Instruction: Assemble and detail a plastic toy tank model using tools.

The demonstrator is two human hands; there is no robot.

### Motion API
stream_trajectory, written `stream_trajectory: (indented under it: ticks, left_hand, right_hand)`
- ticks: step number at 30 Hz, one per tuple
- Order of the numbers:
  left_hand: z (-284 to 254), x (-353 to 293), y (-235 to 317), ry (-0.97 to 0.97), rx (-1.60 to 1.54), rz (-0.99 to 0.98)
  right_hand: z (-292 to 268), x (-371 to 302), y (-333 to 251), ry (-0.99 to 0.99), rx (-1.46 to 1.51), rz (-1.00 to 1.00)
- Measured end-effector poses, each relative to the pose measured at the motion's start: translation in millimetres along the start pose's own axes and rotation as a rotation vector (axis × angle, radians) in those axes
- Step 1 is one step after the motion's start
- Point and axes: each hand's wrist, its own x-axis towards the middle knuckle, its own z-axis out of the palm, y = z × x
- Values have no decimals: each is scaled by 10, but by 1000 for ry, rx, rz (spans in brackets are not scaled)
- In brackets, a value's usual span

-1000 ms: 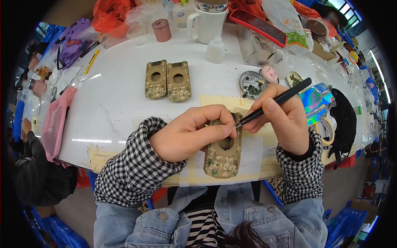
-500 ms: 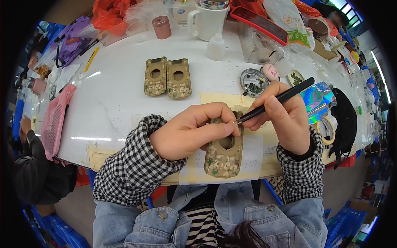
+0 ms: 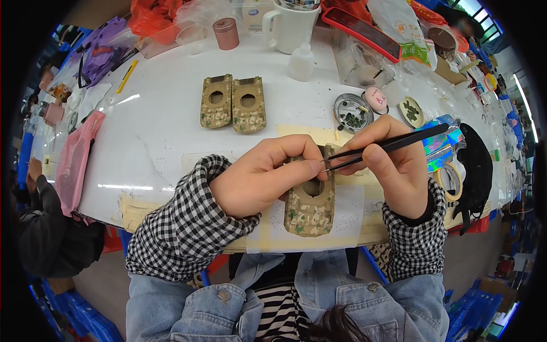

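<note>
A camouflage-painted model tank hull (image 3: 310, 214) with a round hole in its top is in front of me, above white paper. My left hand (image 3: 259, 179) reaches over its far end, thumb and forefinger pinched together; anything between them is too small to name. My right hand (image 3: 393, 165) holds black tweezers (image 3: 393, 142), whose two tips stand slightly apart beside the left fingertips. Two similar hulls, a left one (image 3: 216, 117) and a right one (image 3: 249, 121), lie side by side farther off. Small dark green parts (image 3: 353, 119) sit in a round clear dish (image 3: 337, 105).
Masking tape (image 3: 450, 182) and a black cloth item (image 3: 474, 171) lie at the right. A white squeeze bottle (image 3: 300, 61), a white jug (image 3: 292, 28) and a red-cased phone (image 3: 362, 34) stand or lie at the back. A pink mesh bag (image 3: 80, 165) is at the left, near another person's arm (image 3: 54, 214).
The tweezers' tips have spread apart, and their rear end has swung to the right. The hull has shifted slightly away from me. My left hand keeps its pinch.
</note>
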Motion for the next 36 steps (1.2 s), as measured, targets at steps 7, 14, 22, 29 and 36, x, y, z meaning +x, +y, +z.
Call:
stream_trajectory:
  ticks: [7, 14, 22, 29, 36]
  left_hand:
    - [-8, 14, -67, 25, -53, 51]
    - [16, 50, -98, 12, -54, 140]
    - [11, 20, -81, 29, 50, 166]
    - [18, 21, -89, 33, 54, 166]
    - [11, 20, -100, 24, 36, 161]
  right_hand:
    - [45, -5, 10, 62, 56, -53]
    - [41, -12, 85, 88, 48, -118]
    - [79, -4, 71, 97, -55, -114]
    - [62, -4, 75, 89, -3, -97]
    - [64, -5, 77, 90, 42, -81]
